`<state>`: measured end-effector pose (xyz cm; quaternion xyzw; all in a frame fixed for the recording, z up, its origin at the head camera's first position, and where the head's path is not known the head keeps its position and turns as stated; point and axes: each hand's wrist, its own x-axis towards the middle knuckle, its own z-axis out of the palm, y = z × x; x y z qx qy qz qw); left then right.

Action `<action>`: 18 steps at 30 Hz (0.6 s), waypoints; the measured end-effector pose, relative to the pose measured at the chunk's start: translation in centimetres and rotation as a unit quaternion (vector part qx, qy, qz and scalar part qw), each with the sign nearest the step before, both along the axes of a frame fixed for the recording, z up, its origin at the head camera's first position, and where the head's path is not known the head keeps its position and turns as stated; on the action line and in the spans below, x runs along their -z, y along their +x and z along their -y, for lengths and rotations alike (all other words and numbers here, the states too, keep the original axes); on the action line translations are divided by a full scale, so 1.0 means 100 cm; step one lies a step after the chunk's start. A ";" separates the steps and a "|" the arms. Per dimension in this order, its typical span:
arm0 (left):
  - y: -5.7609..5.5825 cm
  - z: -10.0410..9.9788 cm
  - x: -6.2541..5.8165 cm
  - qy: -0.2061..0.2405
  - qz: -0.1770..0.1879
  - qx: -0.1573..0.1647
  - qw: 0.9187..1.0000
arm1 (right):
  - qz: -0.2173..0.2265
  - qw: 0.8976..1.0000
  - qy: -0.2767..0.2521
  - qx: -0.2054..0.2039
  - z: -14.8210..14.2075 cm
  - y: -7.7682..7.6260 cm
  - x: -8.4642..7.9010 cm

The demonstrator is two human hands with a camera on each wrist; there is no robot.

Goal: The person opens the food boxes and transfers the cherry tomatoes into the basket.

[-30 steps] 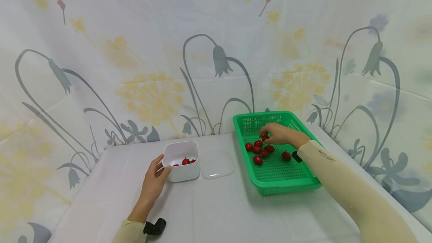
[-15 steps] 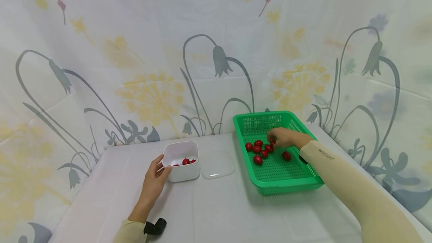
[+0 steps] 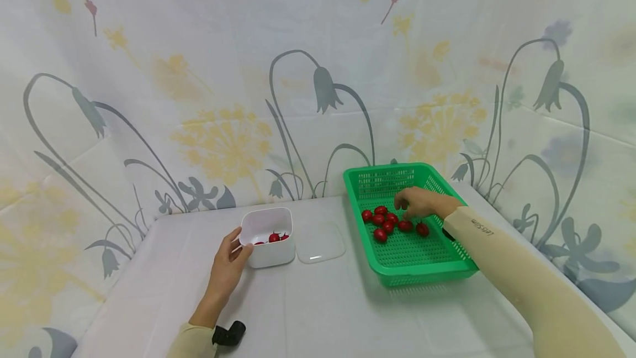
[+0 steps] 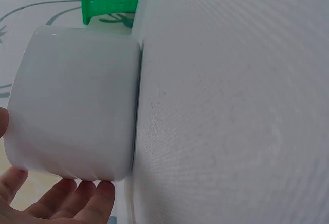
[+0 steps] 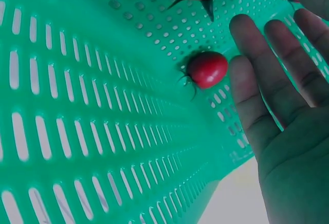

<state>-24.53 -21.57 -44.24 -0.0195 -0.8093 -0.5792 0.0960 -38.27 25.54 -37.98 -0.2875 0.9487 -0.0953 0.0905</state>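
My left hand (image 3: 230,261) holds a white square container (image 3: 270,256) at its near left corner, thumb at the rim. In the left wrist view, fingertips (image 4: 97,198) press its side wall. Red cherry tomatoes (image 3: 274,237) show inside, partly hidden by the front wall. My right hand (image 3: 419,202) hovers within the green basket (image 3: 422,278), its fingers loosely extended and no tomato visibly held. Just below the fingertips lies a cherry tomato (image 3: 404,226). Several others cluster to its left, and one with a green stem (image 3: 422,229) sits to its right.
A flat translucent lid (image 3: 319,243) lies between container and basket on the white tablecloth (image 3: 318,308). Behind the table hangs a flower-printed curtain (image 3: 218,93). The basket's raised slotted wall (image 5: 77,106) stands close beside the right hand.
My right hand has shifted slightly right and towards me. A tomato at its fingertips half a second ago now lies on the basket floor below them. My left hand has stayed still.
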 end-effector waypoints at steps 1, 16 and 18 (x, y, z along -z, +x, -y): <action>0.000 0.000 0.000 0.000 0.000 0.000 1.000 | -0.002 1.000 0.001 0.002 0.000 0.000 0.000; 0.000 -0.001 -0.001 0.000 0.004 -0.001 1.000 | -0.014 0.998 -0.053 -0.003 0.013 0.005 -0.023; 0.001 -0.001 -0.001 0.000 0.004 -0.002 1.000 | -0.023 0.998 -0.062 -0.001 0.016 0.004 -0.027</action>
